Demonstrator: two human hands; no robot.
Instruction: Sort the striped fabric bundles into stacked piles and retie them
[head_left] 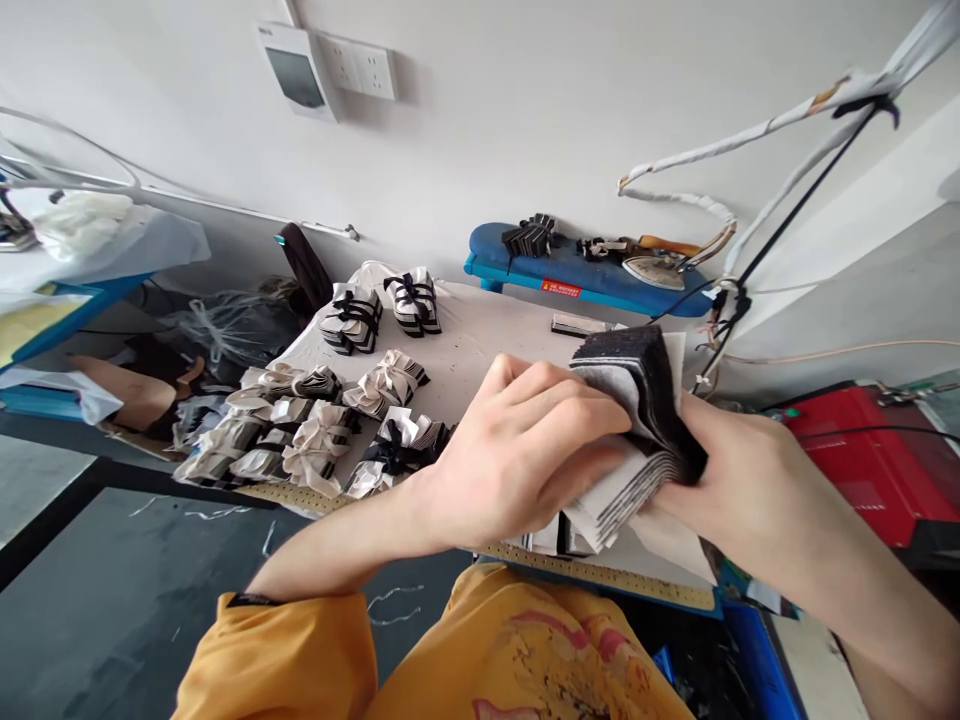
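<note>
A layered black-and-white fabric stack (pixel 652 420) is held aloft, bent and tilted

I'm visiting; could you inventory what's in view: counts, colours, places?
Layered fabric stack: one, black, grey and cream, right of centre
Cloth-covered table: one, whitish, centre
Strip-tied cloth bundles: several, cream and black, table's left side
Padded ironing board: one, blue, beyond the table
Metal iron: one, silver, board's right end
Boxy metal machine: one, red, far right
Plastic switch box: one, white, top left
Crumpled plastic: uncountable, clear, left of table
Printed garment: one, orange-yellow, bottom centre
Left hand: one, bare, gripping stack
Right hand: one, bare, gripping stack
</note>
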